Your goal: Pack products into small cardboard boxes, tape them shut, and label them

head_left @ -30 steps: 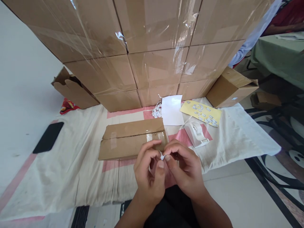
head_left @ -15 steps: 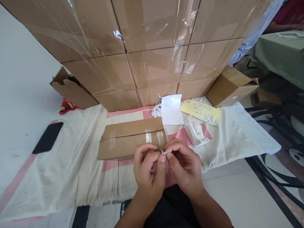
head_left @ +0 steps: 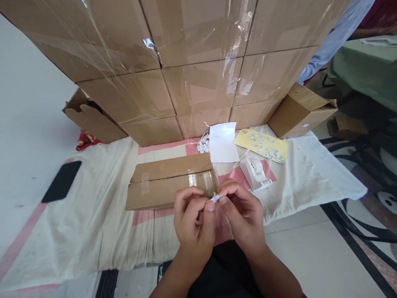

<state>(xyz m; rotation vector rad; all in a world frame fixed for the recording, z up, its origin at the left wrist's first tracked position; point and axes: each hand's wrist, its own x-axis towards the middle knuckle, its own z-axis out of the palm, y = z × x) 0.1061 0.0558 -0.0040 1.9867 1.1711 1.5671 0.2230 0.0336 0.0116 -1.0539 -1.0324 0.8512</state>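
Observation:
My left hand (head_left: pixel 192 217) and my right hand (head_left: pixel 243 213) meet in front of me, fingers curled, and pinch a tiny white paper piece (head_left: pixel 215 198) between their fingertips. Just beyond them lies a flat brown cardboard box (head_left: pixel 169 180) on a cream cloth (head_left: pixel 93 215). Right of the box stand a white tape dispenser (head_left: pixel 256 173), a white sheet (head_left: pixel 223 142) and a yellow sheet with several small white labels (head_left: pixel 261 145). A small heap of white paper bits (head_left: pixel 203 145) lies by the white sheet.
A wall of plastic-wrapped cardboard cartons (head_left: pixel 186 62) rises behind the cloth. An open carton (head_left: pixel 91 118) sits at the left, another (head_left: pixel 299 111) at the right. A black phone (head_left: pixel 61 181) lies on the floor at the left. Another person's blue sleeve (head_left: pixel 331 41) shows top right.
Both hands have risen slightly and the white piece between the fingertips sticks out a bit more. The camera has tilted a little.

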